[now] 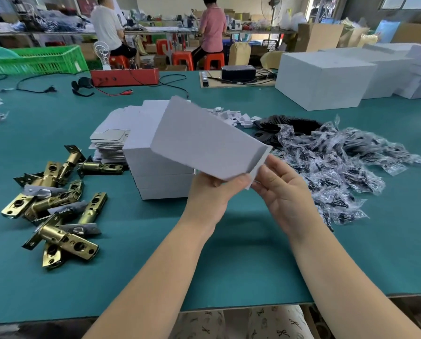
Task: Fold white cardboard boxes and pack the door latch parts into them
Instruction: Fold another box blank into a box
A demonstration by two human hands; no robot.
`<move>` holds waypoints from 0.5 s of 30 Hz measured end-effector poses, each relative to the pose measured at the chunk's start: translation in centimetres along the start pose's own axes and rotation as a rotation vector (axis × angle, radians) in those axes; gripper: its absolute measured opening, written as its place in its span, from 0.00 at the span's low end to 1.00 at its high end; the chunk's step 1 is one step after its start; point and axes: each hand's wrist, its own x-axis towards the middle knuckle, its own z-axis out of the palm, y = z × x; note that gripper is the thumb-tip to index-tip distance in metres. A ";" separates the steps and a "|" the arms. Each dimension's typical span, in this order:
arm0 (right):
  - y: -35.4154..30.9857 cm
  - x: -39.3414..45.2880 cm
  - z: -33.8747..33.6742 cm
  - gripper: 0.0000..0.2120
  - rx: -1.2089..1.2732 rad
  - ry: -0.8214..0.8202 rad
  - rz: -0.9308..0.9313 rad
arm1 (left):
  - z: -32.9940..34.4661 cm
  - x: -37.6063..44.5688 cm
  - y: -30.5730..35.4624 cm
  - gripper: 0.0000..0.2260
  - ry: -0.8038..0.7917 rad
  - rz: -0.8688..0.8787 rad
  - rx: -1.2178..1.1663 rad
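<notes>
Both hands hold one white cardboard box blank (204,140) in the air above the green table (229,253), in front of the stack of folded white boxes (160,177) and the pile of flat blanks (116,135) behind it. The left hand (211,194) grips the blank's near lower edge, thumb on the facing panel and fingers curled behind it. The right hand (285,192) is half open, its fingertips pinching the narrow end flap (259,165) at the blank's right edge; how firmly it grips cannot be told. The blank is tilted, far corner high, and is slightly blurred, so its crease lines cannot be read. The step in hand appears to be erecting the blank: no end is closed yet, and nothing is packed. To do it well, the left hand should steady the main panel while the right turns the flap squarely along its score, not across it, so the walls stand true and the tuck seats without buckling. The brass door latch parts (55,204) lie loose on the table to the left, well apart from the hands; bagged screw packets (346,167) lie in a heap on the right.
</notes>
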 end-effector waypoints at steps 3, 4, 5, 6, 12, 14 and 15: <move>0.3 -0.1 0.1 0.16 -0.133 -0.092 -0.029 | -0.4 0.1 -0.1 0.14 0.044 0.017 0.015; 0.3 -0.2 0.3 0.18 -0.120 -0.086 -0.023 | -0.6 0.1 -0.1 0.13 0.045 -0.010 -0.007; 0.4 -0.1 0.4 0.22 -0.098 -0.068 -0.012 | -0.6 0.1 0.0 0.11 0.029 -0.061 -0.040; 0.3 -0.1 0.4 0.25 -0.075 -0.050 -0.003 | -0.6 0.0 0.1 0.10 -0.007 -0.125 -0.075; 0.4 0.0 -0.1 0.12 -0.093 -0.029 0.034 | -0.2 0.1 1.1 0.27 -0.003 -0.360 -0.243; 0.4 0.0 -0.1 0.13 -0.078 -0.048 0.049 | -0.4 0.0 1.2 0.28 -0.012 -0.345 -0.246; 0.3 0.0 -0.1 0.15 -0.065 -0.049 0.059 | -0.4 -0.1 1.2 0.27 -0.014 -0.337 -0.244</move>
